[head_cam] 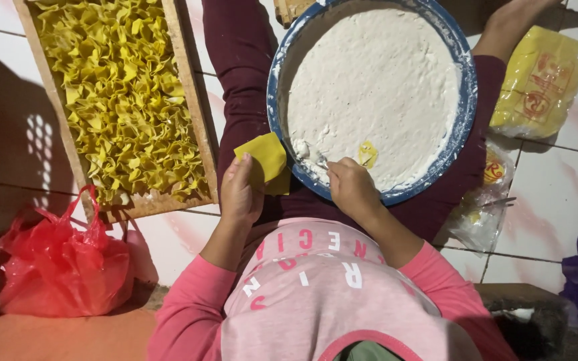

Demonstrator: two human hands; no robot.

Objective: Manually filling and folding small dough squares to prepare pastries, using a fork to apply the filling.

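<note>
A red plastic bag (58,257) sits on the floor beside a wooden tray (199,120) of folded yellow wrappers. The left hand (241,190) is clamped on a yellow wrapper (264,157), one corner pointing up-left. The right hand (350,188) grips a utensil (312,156), its long axis running up-left into the blue bowl (466,100) of white filling.

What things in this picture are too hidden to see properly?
Head view only:
- The small utensil in the right hand: fingers cover it, only a paste-coated tip shows.
- The red plastic bag: knotted shut, contents unseen.
- The wooden tray of folded yellow wrappers: top cut off by the edge.
- The left hand covers part of the square yellow wrapper.
</note>
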